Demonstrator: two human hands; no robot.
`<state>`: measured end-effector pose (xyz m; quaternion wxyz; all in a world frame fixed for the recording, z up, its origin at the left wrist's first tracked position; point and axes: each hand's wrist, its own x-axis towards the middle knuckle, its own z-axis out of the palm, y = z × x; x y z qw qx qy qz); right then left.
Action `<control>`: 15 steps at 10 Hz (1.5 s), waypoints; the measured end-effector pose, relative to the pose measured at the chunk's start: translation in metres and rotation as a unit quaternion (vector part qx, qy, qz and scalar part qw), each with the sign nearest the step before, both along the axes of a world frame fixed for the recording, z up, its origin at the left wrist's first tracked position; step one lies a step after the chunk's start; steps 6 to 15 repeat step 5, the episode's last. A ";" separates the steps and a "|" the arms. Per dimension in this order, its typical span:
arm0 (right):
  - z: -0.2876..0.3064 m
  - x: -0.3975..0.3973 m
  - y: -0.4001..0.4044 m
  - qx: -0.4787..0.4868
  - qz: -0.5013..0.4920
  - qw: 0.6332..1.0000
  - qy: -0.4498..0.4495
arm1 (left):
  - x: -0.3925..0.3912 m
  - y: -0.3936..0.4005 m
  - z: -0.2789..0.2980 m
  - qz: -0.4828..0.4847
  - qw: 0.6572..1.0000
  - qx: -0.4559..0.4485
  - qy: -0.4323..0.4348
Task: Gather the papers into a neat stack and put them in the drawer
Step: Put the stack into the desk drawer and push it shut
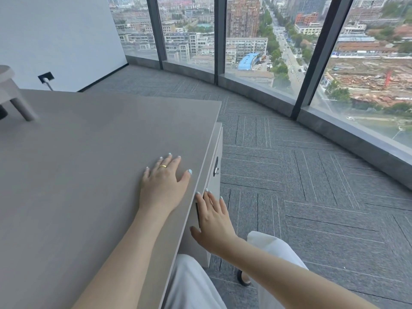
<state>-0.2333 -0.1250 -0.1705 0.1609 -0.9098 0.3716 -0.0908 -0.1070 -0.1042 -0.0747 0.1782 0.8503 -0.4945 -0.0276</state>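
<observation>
My left hand (163,181) lies flat, palm down, on the grey desk top (89,163) near its right edge, fingers spread, a gold ring on one finger. Below the edge, my right hand (211,219) rests with fingers apart against the drawer front (213,184), which sits flush with the desk side. A small dark lock (216,169) is set in the drawer front above my fingertips. No papers are visible anywhere in view.
A light grey stand with a slanted leg (15,101) sits at the desk's far left. Grey patterned carpet (301,186) spreads to the right, bounded by a curved wall of windows (245,52). A wall socket with a cable (46,78) is behind the desk.
</observation>
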 end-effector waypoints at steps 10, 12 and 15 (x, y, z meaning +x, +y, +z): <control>0.000 -0.016 -0.010 0.151 0.038 0.983 -0.097 | 0.000 0.002 0.001 -0.002 1.000 -0.010 0.005; 0.000 -0.016 -0.010 0.151 0.038 0.983 -0.097 | 0.000 0.002 0.001 -0.002 1.000 -0.010 0.005; 0.000 -0.016 -0.010 0.151 0.038 0.983 -0.097 | 0.000 0.002 0.001 -0.002 1.000 -0.010 0.005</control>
